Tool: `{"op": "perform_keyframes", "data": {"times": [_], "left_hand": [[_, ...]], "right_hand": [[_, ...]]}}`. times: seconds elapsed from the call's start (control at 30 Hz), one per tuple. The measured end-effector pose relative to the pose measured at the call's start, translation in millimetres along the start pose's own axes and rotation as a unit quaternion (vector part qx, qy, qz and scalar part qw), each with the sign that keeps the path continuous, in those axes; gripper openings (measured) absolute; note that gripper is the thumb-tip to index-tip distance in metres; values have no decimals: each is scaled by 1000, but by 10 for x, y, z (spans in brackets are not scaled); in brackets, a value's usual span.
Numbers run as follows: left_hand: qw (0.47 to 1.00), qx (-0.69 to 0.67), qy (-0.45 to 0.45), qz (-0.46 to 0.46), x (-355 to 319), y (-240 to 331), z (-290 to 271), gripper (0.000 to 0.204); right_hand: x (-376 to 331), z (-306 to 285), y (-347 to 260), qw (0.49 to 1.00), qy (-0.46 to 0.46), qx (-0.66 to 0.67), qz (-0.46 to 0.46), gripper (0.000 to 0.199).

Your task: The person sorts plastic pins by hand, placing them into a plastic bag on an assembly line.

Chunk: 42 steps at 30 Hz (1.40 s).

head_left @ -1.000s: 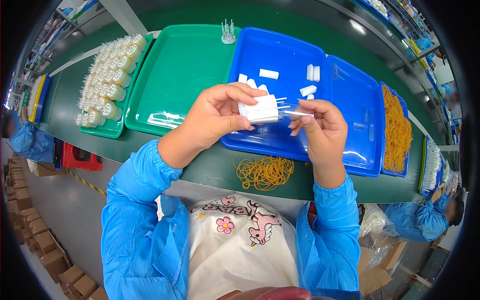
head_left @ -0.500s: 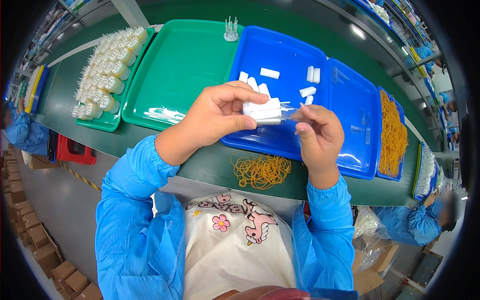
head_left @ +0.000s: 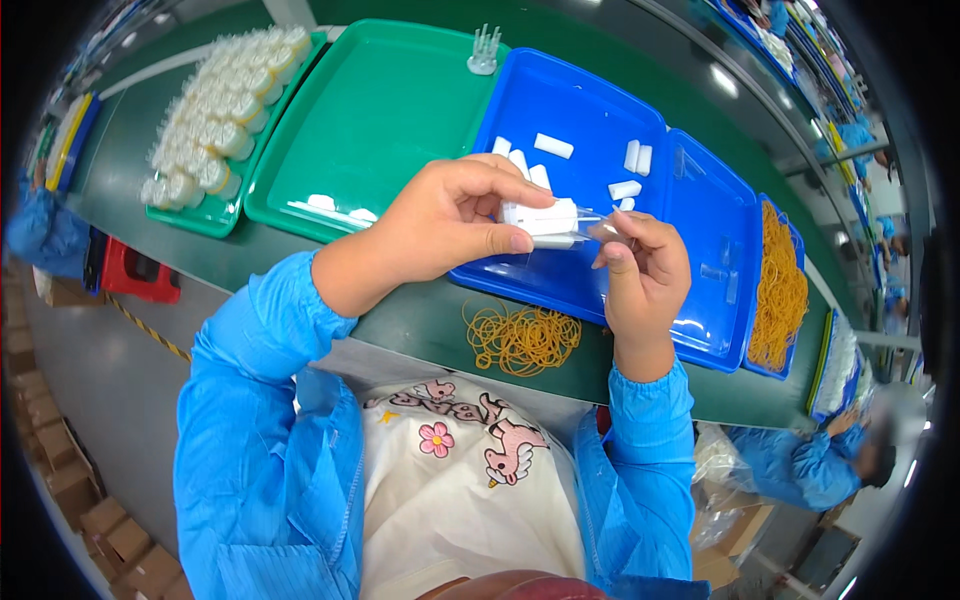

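My left hand (head_left: 440, 215) grips a bundle of white blocks (head_left: 548, 218) side by side, thumb below and fingers above. A thin prong sticks out of the bundle's right end. Between the thumb and fingers of my right hand (head_left: 648, 275) is a clear plastic piece (head_left: 607, 230), against that end; its exact shape is hard to make out. Under both hands lies a blue tray (head_left: 590, 95) with several loose white blocks (head_left: 553, 146). A clear pronged holder (head_left: 483, 55) stands at the far edge of the green tray (head_left: 375, 110).
Clear pieces (head_left: 715, 272) lie in a second blue tray (head_left: 705, 195). Yellow rubber bands (head_left: 520, 338) are heaped on the table before me, more (head_left: 778, 290) in a right-hand tray. Rows of clear pronged assemblies (head_left: 225, 125) fill a left tray. A co-worker (head_left: 800, 465) sits at right.
The white blocks in my left hand look more closely gathered, and the clear piece meets their right end. Both hands stay close together. The whole view has tilted slightly.
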<state>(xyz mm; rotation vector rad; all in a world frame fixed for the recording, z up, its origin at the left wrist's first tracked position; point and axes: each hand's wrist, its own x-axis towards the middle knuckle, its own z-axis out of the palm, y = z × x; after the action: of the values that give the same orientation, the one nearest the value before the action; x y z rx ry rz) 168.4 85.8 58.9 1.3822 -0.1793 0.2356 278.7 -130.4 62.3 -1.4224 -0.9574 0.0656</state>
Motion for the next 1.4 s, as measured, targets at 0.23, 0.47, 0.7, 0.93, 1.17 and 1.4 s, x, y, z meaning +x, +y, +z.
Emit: {"op": "perform_keyframes", "data": {"times": [0.23,0.47,0.7,0.93,1.17,1.4], "left_hand": [[996,71,-34,-32,32,122,36,37],[991,126,-31,-18,28,136,-1,35],[978,195,-67,-26,55,233,-56,33],[995,96,-27,-21,43,98,-55,28],[999,14,-33,6,33,67,15,26],[1000,-17,14,-7,21,50,82,16]], "right_hand": [[-54,42,-19,998,51,35,24,23],[-54,52,11,996,42,64,42,23],[21,-42,-23,996,-22,32,84,22],[40,-72,9,984,-52,89,146,23],[11,-6,-56,997,-31,-68,-3,23],[-21,19,-59,998,-43,-36,-33,25]]}}
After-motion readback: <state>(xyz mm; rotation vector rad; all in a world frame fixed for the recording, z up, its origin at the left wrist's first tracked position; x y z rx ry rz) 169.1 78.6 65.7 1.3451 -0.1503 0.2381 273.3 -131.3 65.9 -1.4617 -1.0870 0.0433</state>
